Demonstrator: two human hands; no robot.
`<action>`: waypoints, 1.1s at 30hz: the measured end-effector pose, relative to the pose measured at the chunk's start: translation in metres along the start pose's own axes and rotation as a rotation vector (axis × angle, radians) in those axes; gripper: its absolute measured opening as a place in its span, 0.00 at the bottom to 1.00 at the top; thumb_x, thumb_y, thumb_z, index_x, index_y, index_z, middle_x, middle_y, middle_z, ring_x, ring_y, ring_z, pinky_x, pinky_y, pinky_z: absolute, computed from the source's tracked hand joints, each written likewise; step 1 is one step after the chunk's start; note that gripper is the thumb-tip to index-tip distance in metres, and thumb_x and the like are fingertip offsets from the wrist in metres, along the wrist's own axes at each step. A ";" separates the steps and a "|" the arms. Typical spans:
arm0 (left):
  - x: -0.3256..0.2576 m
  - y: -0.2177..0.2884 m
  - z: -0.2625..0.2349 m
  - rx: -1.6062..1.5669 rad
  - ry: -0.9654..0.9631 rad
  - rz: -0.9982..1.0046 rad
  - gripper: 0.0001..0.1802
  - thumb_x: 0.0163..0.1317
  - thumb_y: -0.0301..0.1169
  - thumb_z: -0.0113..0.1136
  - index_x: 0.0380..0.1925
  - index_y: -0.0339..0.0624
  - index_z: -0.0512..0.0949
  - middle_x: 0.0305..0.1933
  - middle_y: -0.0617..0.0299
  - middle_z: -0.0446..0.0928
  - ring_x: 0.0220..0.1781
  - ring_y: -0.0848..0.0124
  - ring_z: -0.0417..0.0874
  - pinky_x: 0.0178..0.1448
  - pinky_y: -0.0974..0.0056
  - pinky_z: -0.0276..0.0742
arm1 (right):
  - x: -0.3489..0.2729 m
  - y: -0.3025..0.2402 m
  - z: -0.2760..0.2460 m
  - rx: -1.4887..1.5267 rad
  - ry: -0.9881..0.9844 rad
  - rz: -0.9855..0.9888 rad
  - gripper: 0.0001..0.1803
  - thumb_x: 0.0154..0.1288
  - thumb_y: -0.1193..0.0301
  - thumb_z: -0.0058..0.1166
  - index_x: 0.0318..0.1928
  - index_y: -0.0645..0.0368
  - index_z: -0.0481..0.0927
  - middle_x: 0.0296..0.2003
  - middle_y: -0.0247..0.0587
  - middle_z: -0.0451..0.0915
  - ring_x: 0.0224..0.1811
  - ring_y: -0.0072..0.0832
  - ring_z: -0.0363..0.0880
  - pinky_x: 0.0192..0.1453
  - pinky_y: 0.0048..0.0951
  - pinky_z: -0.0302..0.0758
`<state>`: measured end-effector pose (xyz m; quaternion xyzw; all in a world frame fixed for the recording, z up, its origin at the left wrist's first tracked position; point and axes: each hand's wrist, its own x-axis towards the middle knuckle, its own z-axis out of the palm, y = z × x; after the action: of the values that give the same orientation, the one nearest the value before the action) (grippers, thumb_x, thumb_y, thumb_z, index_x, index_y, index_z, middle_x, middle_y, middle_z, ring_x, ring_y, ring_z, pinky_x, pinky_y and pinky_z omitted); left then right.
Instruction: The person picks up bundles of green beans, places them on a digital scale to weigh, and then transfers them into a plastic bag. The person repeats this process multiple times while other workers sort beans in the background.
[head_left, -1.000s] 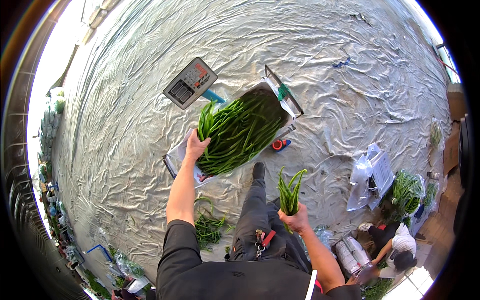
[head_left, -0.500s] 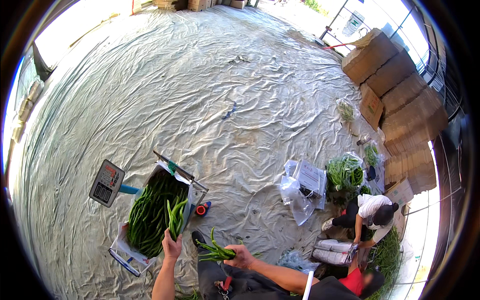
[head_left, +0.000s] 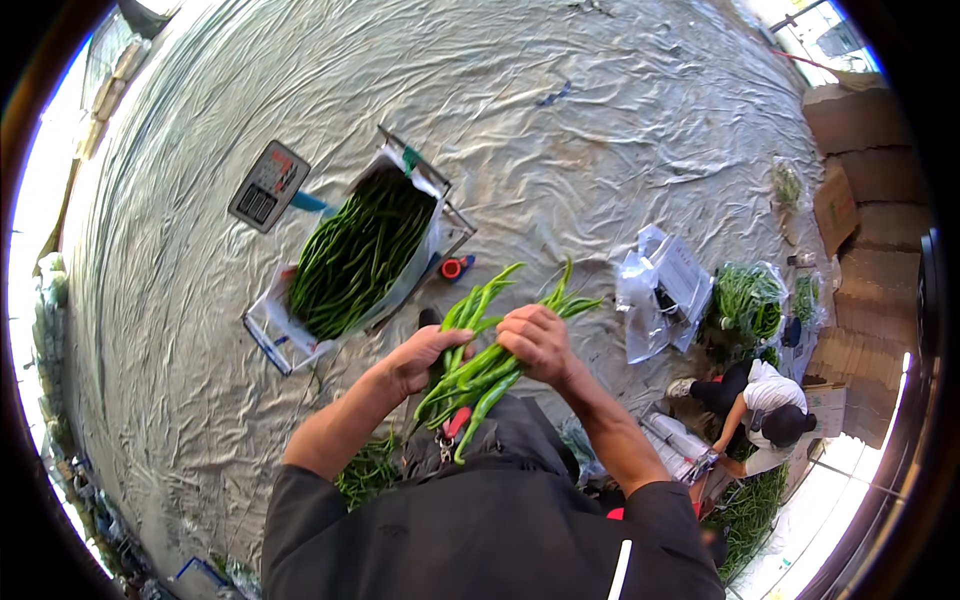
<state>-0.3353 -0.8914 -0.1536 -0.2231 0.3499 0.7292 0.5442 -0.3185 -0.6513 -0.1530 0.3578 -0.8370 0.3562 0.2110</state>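
Both of my hands hold one bunch of long green beans [head_left: 490, 345] in front of my chest. My left hand [head_left: 422, 358] grips the lower part of the bunch, and my right hand [head_left: 538, 342] is wrapped over its middle. The bean tips fan out up and to the right. Beyond my hands, a white-lined crate [head_left: 410, 185] heaped with more green beans [head_left: 355, 255] rests on a platform scale, whose grey display unit [head_left: 268, 186] lies to its upper left.
A crinkled pale tarp [head_left: 560, 150] covers the ground. A red tape roll [head_left: 453, 267] lies by the crate. White plastic bags [head_left: 660, 290], bagged greens [head_left: 748, 300] and stacked cardboard boxes [head_left: 865, 150] sit right. Another person [head_left: 765, 405] crouches at lower right. Loose beans [head_left: 368, 470] lie by my legs.
My left hand came away from the crate and joined my right hand on the bean bunch, which now sits higher, in front of me. The view swung back toward the crate.
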 end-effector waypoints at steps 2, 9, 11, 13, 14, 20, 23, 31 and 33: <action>0.005 -0.010 0.008 -0.069 -0.038 -0.029 0.10 0.68 0.31 0.60 0.42 0.36 0.77 0.32 0.62 0.81 0.30 0.73 0.84 0.36 0.66 0.84 | -0.005 -0.007 -0.016 -0.030 -0.013 0.020 0.15 0.47 0.66 0.63 0.36 0.55 0.77 0.40 0.38 0.83 0.44 0.38 0.83 0.49 0.38 0.80; 0.009 -0.043 0.030 0.068 -0.094 -0.190 0.17 0.69 0.31 0.59 0.53 0.32 0.75 0.47 0.53 0.83 0.42 0.69 0.87 0.45 0.64 0.87 | -0.036 -0.033 -0.024 0.126 -0.129 0.188 0.14 0.48 0.68 0.66 0.35 0.54 0.76 0.49 0.44 0.84 0.54 0.46 0.83 0.56 0.42 0.79; 0.010 -0.049 0.033 0.174 -0.107 -0.210 0.17 0.71 0.34 0.57 0.52 0.33 0.76 0.46 0.56 0.83 0.41 0.71 0.87 0.44 0.66 0.86 | -0.045 -0.034 -0.024 0.184 -0.125 0.203 0.14 0.48 0.70 0.69 0.32 0.55 0.75 0.46 0.44 0.85 0.50 0.45 0.85 0.53 0.42 0.81; 0.010 -0.051 0.037 0.269 -0.124 -0.263 0.17 0.72 0.36 0.56 0.52 0.34 0.76 0.45 0.58 0.83 0.40 0.72 0.86 0.43 0.68 0.85 | -0.057 -0.036 -0.022 0.250 -0.139 0.225 0.14 0.47 0.71 0.70 0.31 0.56 0.75 0.44 0.44 0.86 0.48 0.43 0.86 0.53 0.42 0.81; 0.012 -0.054 0.043 0.244 -0.131 -0.255 0.19 0.72 0.40 0.55 0.52 0.35 0.77 0.45 0.59 0.83 0.38 0.73 0.86 0.39 0.69 0.85 | -0.061 -0.037 -0.022 0.268 -0.143 0.249 0.12 0.49 0.70 0.67 0.33 0.55 0.77 0.43 0.40 0.86 0.48 0.38 0.86 0.54 0.40 0.80; 0.003 -0.057 0.062 0.206 -0.173 -0.343 0.25 0.73 0.48 0.52 0.55 0.37 0.76 0.47 0.57 0.82 0.43 0.69 0.86 0.47 0.64 0.85 | -0.077 -0.052 -0.026 0.330 -0.111 0.369 0.13 0.45 0.73 0.69 0.31 0.55 0.77 0.37 0.40 0.86 0.41 0.39 0.86 0.47 0.37 0.80; 0.004 -0.065 0.063 -0.053 -0.241 -0.301 0.25 0.77 0.48 0.42 0.54 0.37 0.76 0.49 0.57 0.82 0.44 0.70 0.86 0.46 0.64 0.85 | -0.084 -0.056 -0.027 0.372 -0.105 0.412 0.15 0.43 0.74 0.69 0.33 0.55 0.79 0.35 0.40 0.86 0.39 0.39 0.85 0.45 0.37 0.79; 0.009 -0.107 0.015 -0.287 -0.507 -0.365 0.23 0.75 0.42 0.44 0.57 0.34 0.73 0.56 0.48 0.79 0.53 0.61 0.84 0.54 0.48 0.82 | -0.086 -0.072 -0.042 0.520 -0.169 0.517 0.18 0.41 0.73 0.70 0.38 0.56 0.82 0.37 0.39 0.85 0.39 0.40 0.85 0.44 0.35 0.79; 0.001 -0.107 0.035 -0.364 -0.399 -0.407 0.23 0.75 0.41 0.44 0.59 0.34 0.72 0.55 0.48 0.80 0.49 0.61 0.85 0.52 0.54 0.84 | -0.091 -0.073 -0.043 0.541 -0.175 0.507 0.18 0.42 0.73 0.70 0.37 0.56 0.81 0.37 0.39 0.85 0.39 0.40 0.84 0.43 0.35 0.78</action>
<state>-0.2324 -0.8472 -0.1598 -0.2349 0.0490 0.6853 0.6876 -0.1997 -0.6140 -0.1475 0.2114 -0.7896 0.5732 -0.0584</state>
